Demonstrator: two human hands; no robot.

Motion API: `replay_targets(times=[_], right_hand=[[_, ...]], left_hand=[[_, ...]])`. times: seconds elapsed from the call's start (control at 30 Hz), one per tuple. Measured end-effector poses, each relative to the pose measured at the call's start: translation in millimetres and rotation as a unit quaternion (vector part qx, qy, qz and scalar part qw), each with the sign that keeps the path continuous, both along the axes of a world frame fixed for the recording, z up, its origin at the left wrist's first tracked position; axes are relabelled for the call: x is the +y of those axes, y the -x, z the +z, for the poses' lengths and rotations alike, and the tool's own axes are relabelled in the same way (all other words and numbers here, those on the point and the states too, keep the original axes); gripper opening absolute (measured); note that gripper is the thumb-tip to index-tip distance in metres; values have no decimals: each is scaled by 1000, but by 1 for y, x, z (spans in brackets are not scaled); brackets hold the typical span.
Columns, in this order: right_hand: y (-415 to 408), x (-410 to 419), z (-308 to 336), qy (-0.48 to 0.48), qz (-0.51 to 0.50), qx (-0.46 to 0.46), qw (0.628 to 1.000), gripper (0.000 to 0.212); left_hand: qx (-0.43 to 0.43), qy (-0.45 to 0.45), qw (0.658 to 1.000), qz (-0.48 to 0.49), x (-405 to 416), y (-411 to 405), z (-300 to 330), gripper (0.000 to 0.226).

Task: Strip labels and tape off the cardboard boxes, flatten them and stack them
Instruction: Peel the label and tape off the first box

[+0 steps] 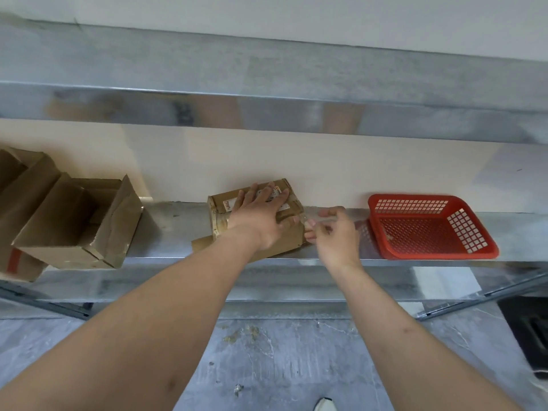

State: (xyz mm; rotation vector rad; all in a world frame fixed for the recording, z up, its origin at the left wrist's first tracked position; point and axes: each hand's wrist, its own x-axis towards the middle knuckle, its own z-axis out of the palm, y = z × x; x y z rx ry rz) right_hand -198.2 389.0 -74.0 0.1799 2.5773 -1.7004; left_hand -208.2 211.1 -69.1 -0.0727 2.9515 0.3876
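A small brown cardboard box (221, 204) lies on the metal shelf (178, 229), taped and bearing a white label (229, 205). My left hand (258, 215) presses flat on top of it, fingers spread over the label. At the box's right end, my right hand (333, 232) pinches a strip of clear tape (311, 217) that stretches from the box's corner. Part of the box's top is hidden under my left hand.
Several opened cardboard boxes (68, 223) stand at the shelf's left end. A red perforated plastic basket (427, 225) sits to the right of my right hand. An upper metal shelf (267, 93) overhangs. Grey floor with debris lies below.
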Motion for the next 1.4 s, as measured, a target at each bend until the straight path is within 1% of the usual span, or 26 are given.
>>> replay_targets(times=[0.07, 0.13, 0.2, 0.23, 0.37, 0.5, 0.6, 0.77, 0.87, 0.93, 1.07, 1.2, 1.3, 1.4], right_hand=[[2, -6, -4, 46, 5, -8, 999, 6], [3, -12, -5, 58, 1, -7, 998, 13], [3, -16, -5, 41, -15, -5, 999, 26], [2, -18, -3, 24, -26, -3, 999, 30], [-1, -17, -6, 22, -57, 0, 998, 15], [-3, -4, 1, -22, -75, 12, 997, 18], [-1, 12, 9, -47, -84, 21, 995, 11], [13, 51, 23, -97, -107, 32, 989, 16], [26, 81, 23, -104, -107, 36, 988, 11], [33, 101, 20, -113, -98, 33, 988, 9], [56, 136, 17, -130, -86, 19, 988, 18], [80, 164, 12, -142, -77, 14, 987, 14], [96, 179, 0, -169, -49, -12, 984, 17], [107, 184, -13, -202, -30, -24, 979, 21]], left_hand=[[5, -3, 1000, -2, -1, -1, -1, 74], [11, -3, 1000, -3, -1, -2, -2, 72], [20, -4, 1000, -3, 0, -4, -4, 72], [25, -2, 1000, -4, 1, -6, -4, 71], [39, 17, 999, -19, 5, -15, -7, 75], [24, 28, 999, -38, 9, -21, 1, 85], [13, 18, 999, -40, 20, -26, 11, 88], [-31, 39, 998, -28, 46, -19, 26, 81], [-42, 63, 997, -21, 62, -7, 37, 78], [-45, 46, 998, -6, 73, -2, 41, 79], [-18, -16, 998, 54, 94, 4, 40, 84], [-19, -16, 996, 89, 117, 13, 31, 84], [-16, -25, 993, 111, 125, 21, 29, 82], [-26, -40, 993, 112, 123, 21, 32, 86]])
